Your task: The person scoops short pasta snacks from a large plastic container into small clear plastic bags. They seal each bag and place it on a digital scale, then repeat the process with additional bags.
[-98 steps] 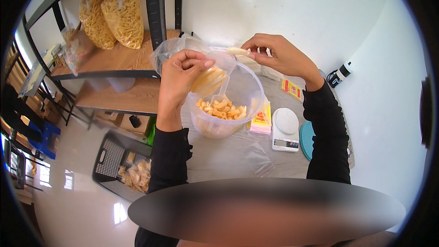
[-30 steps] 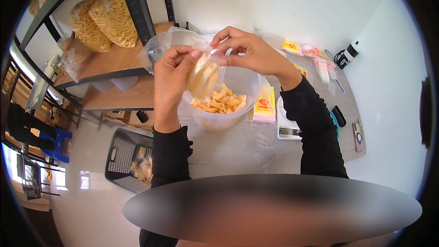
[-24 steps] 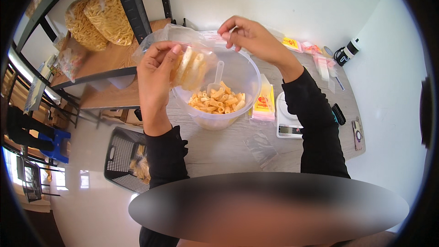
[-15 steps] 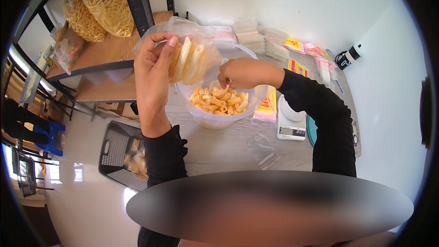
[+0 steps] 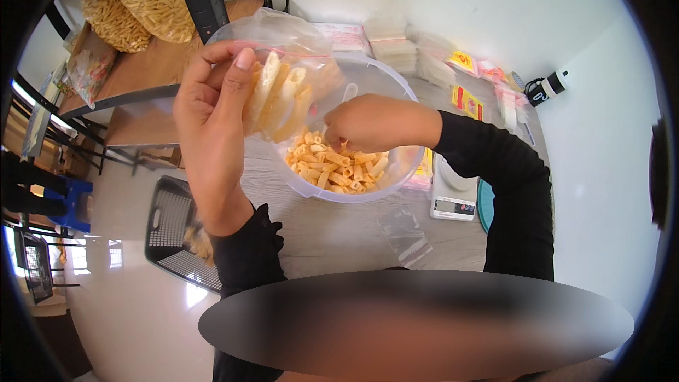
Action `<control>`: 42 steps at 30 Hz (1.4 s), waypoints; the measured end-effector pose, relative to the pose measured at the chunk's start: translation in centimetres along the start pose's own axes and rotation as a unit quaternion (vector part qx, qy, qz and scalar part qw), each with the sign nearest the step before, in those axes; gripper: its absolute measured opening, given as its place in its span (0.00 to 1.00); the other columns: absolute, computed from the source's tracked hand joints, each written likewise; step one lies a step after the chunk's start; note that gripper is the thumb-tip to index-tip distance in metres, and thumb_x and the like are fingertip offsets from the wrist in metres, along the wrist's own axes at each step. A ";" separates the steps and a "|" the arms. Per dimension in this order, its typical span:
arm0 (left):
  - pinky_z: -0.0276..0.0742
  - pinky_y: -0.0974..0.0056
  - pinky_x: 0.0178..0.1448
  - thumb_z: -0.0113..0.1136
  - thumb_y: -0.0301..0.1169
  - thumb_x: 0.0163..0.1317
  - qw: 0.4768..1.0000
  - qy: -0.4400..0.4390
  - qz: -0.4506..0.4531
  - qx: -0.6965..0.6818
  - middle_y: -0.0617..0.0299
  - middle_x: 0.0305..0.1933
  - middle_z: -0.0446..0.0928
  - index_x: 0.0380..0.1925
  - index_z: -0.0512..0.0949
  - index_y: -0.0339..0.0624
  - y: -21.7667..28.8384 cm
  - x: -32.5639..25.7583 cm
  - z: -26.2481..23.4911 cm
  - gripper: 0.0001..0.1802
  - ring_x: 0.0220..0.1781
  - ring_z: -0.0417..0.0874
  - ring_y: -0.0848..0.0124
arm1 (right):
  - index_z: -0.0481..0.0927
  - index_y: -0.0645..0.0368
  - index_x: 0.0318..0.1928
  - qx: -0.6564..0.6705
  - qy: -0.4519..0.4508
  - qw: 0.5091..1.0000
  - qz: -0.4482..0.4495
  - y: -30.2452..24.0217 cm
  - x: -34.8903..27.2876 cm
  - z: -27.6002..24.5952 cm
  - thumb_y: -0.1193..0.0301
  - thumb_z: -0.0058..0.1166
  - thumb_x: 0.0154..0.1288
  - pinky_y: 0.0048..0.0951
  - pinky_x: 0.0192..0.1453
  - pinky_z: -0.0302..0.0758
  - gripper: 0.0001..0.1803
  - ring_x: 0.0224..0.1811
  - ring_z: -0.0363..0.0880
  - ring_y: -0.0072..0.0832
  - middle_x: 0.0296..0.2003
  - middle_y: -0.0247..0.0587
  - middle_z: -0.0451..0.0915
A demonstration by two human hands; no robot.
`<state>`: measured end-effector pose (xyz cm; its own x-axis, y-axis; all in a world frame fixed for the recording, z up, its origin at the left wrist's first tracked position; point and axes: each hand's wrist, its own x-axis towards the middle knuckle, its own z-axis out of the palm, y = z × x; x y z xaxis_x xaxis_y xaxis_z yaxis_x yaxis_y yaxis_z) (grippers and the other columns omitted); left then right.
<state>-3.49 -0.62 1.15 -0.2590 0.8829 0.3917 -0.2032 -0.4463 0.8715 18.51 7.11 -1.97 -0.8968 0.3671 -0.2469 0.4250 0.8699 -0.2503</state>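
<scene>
- The bag (image 5: 283, 102) is in the left hand (image 5: 212, 117), raised above the left side of the tub (image 5: 378, 81); a few pale, puffed tubes (image 5: 264, 88) stand slantwise inside it.
- The left hand is closed on the bag's upper left corner, thumb on the near face, close to the red line along its top.
- The right hand (image 5: 385, 124) is curled, fingers down, over the loose tubes (image 5: 343, 173) in the tub; its fingertips are partly hidden, so I cannot tell whether they grip one.
- The scoop (image 5: 350, 92) stands just behind it, handle up.
- The bag looks like thin, limp, slippery film: likely very light, and apt to fold or slide if held loosely.
- Its top edge seems the best hold, pinched firmly between thumb and fingers, keeping pressure off the filled part.
- The tubes look dry, stiff and hollow, so probably light and brittle; a gentle pinch around the middle should suit, since squeezing may crack them.
- On the tabletop (image 5: 332, 240), a flat bag (image 5: 404, 233) lies near the scale (image 5: 453, 201).
</scene>
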 end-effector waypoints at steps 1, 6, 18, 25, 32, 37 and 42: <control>0.76 0.75 0.47 0.59 0.32 0.75 1.000 0.008 0.010 0.004 0.59 0.42 0.86 0.49 0.79 0.35 -0.1 0.0 0.1 0.11 0.43 0.83 0.79 | 0.86 0.55 0.38 0.006 -0.023 1.000 -0.016 0.0 0.6 0.2 0.74 0.59 0.57 0.42 0.49 0.77 0.08 0.47 0.81 0.43 0.39 0.41 0.82; 0.76 0.75 0.49 0.59 0.32 0.75 0.999 0.020 0.014 0.023 0.61 0.41 0.85 0.49 0.79 0.35 -0.6 0.2 0.4 0.11 0.44 0.82 0.80 | 0.87 0.56 0.40 0.079 -0.041 0.992 -0.089 -0.7 2.7 1.9 0.77 0.58 0.57 0.45 0.53 0.77 0.11 0.48 0.82 0.47 0.42 0.45 0.85; 0.76 0.73 0.49 0.57 0.33 0.76 0.998 0.036 -0.007 0.050 0.57 0.44 0.84 0.56 0.72 0.38 -1.3 0.3 0.6 0.14 0.45 0.83 0.78 | 0.85 0.66 0.30 -0.111 0.061 0.978 -0.165 0.5 2.0 3.7 0.75 0.59 0.55 0.43 0.42 0.80 0.06 0.37 0.84 0.48 0.30 0.51 0.84; 0.75 0.72 0.53 0.48 0.25 0.75 1.000 0.018 -0.018 0.004 0.54 0.48 0.83 0.56 0.67 0.40 -0.7 0.0 0.8 0.12 0.48 0.82 0.75 | 0.83 0.60 0.30 -0.152 -0.003 0.980 -0.131 0.8 1.6 4.3 0.72 0.56 0.62 0.40 0.47 0.77 0.06 0.41 0.81 0.41 0.32 0.43 0.80; 0.74 0.71 0.53 0.42 0.19 0.72 1.000 -0.017 -0.007 -0.005 0.55 0.49 0.80 0.57 0.63 0.41 -0.7 0.3 0.3 0.15 0.45 0.79 0.75 | 0.85 0.56 0.30 -0.250 -0.017 0.962 -0.107 0.7 1.1 4.2 0.70 0.61 0.57 0.37 0.48 0.76 0.04 0.43 0.80 0.37 0.34 0.39 0.80; 0.72 0.69 0.56 0.43 0.20 0.71 0.999 -0.045 0.004 -0.017 0.60 0.49 0.78 0.50 0.71 0.40 -1.2 0.5 0.0 0.11 0.49 0.75 0.75 | 0.84 0.56 0.32 -0.136 0.001 0.989 -0.058 0.4 0.7 2.0 0.70 0.62 0.54 0.39 0.47 0.76 0.05 0.43 0.80 0.38 0.35 0.38 0.81; 0.74 0.68 0.53 0.49 0.22 0.70 0.996 -0.088 0.004 -0.019 0.58 0.51 0.77 0.53 0.69 0.39 -1.0 0.7 -0.3 0.13 0.47 0.77 0.75 | 0.83 0.57 0.35 0.040 0.113 0.992 -0.042 0.0 -0.5 -1.7 0.70 0.60 0.53 0.40 0.46 0.77 0.08 0.40 0.82 0.40 0.36 0.41 0.83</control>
<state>-3.73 0.40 0.42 -0.0923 0.8901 0.4464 -0.2391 -0.4550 0.8578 18.75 7.46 -0.19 -0.9303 0.3668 -0.0077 0.3479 0.8751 -0.3364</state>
